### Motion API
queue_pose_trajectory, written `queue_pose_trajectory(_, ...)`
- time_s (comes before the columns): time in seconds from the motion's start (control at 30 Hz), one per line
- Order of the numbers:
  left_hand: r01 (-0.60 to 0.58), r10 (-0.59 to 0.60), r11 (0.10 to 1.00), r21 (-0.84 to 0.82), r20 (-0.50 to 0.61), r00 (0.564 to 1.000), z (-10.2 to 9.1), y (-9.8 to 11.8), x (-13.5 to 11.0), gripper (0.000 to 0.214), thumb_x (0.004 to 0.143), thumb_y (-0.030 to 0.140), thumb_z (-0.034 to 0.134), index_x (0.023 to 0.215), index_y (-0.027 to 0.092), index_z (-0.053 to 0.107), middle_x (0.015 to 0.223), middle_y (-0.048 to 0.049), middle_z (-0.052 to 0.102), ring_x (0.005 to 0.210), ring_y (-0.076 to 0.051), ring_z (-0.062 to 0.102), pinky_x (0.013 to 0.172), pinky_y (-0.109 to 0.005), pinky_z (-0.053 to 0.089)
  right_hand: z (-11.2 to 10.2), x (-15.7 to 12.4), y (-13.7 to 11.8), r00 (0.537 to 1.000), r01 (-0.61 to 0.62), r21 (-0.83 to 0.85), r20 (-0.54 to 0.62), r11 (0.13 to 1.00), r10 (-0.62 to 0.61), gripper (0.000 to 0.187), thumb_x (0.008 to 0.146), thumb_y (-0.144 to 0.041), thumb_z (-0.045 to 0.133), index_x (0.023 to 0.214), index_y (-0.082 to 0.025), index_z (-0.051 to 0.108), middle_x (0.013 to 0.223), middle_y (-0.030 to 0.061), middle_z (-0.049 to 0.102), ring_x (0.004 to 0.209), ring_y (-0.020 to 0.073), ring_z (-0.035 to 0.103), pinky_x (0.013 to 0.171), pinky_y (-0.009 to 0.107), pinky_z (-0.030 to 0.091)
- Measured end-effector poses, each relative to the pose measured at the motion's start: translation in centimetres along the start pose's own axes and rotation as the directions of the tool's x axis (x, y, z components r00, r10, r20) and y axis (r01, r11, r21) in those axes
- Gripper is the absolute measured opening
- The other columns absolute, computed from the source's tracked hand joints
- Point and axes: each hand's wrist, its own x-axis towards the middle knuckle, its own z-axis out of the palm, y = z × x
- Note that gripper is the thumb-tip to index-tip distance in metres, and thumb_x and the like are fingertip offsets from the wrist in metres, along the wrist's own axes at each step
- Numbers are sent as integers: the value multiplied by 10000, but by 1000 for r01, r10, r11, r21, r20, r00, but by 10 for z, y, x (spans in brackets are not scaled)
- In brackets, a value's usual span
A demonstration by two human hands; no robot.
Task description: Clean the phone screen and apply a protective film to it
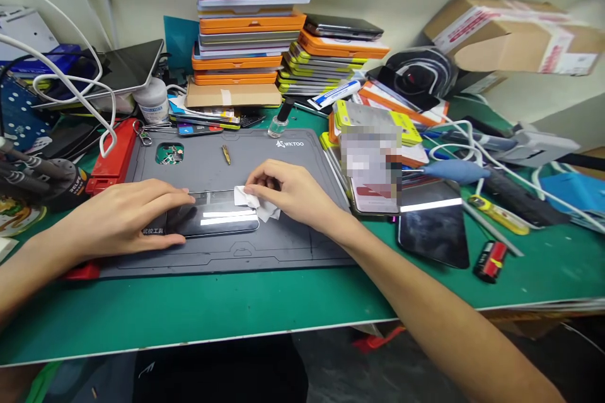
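A black phone (222, 217) lies flat on the grey work mat (293, 245) in front of me. My left hand (127, 217) rests on the phone's left end, fingers wrapped round its edges and holding it down. My right hand (288, 189) pinches a small white wipe (258, 201) and presses it on the phone's right end. The glass shows bright reflections.
Stacks of orange, yellow and white boxes (255, 25) stand at the back. Another dark phone (432, 233), a red and black battery (491, 261), cables (472, 145), a small glass bottle (281, 119) and a white jar (152, 101) crowd the green table (236, 308). A cardboard box (510, 34) sits back right.
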Motion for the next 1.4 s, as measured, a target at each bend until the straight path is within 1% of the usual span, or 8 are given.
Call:
queue_pose_trajectory(0.3,-44,47,995,88,-31,998,0,4,-1,514,1163,582,666,1536,229,660,1464,-138,831,1214,-295,858,1032,-415,729,4,0,0,999,-30,-18,-24,999,29,102,1039,-338,812,999,-248,785,866,-13,746,800,181,636,781,361,450)
queue_pose_trajectory(0.43,0,0,998,65,0,1000,0,4,-3,528,1155,590,681,1562,255,658,1529,-116,809,1270,-300,849,1089,-448,725,3,0,-1,999,-47,-31,-7,998,46,110,1052,-345,813,1015,-248,777,860,-15,741,805,184,647,784,361,454)
queue_pose_trajectory(0.57,-36,39,995,95,-30,999,1,3,-4,560,1146,588,694,1567,221,654,1477,-142,831,1223,-308,863,1031,-428,740,1,-1,-3,999,-44,-40,5,998,44,121,1057,-363,812,1028,-251,775,881,-6,743,815,190,650,782,361,460)
queue_pose_trajectory(0.9,-39,39,996,86,-3,999,2,3,-1,547,1172,581,640,1571,206,649,1463,-168,823,1235,-316,849,1033,-439,728,-14,-3,-7,994,-16,34,112,999,12,138,987,-381,831,1009,-252,788,921,20,759,897,224,704,829,380,506)
queue_pose_trajectory(1.03,26,-27,999,23,32,999,1,3,-2,614,1156,684,614,1555,219,668,1448,-164,824,1232,-318,840,1040,-436,711,-14,-2,-6,992,-25,50,122,998,19,160,949,-389,854,1022,-256,801,934,23,771,912,231,715,835,385,518)
queue_pose_trajectory(1.17,203,-198,977,-67,76,977,3,4,0,688,1154,764,530,1569,233,672,1405,-146,840,1208,-323,842,1060,-457,693,-10,-3,-4,993,-68,67,104,995,61,252,965,-495,857,1034,-259,802,907,17,766,849,221,707,794,383,516)
queue_pose_trajectory(1.3,326,-318,937,-123,86,944,7,5,4,581,1219,615,388,1546,235,679,1379,-111,857,1221,-304,839,1066,-450,683,-6,-3,-4,995,-80,63,68,995,76,359,984,-617,828,1001,-259,810,854,20,756,819,219,680,766,383,493)
queue_pose_trajectory(1.4,354,-352,933,-67,35,935,9,6,6,518,1204,425,349,1505,196,704,1335,-124,856,1214,-304,827,1059,-459,672,-5,-2,-5,993,-98,50,67,994,95,290,973,-545,850,1033,-262,828,819,8,736,806,209,658,759,375,471)
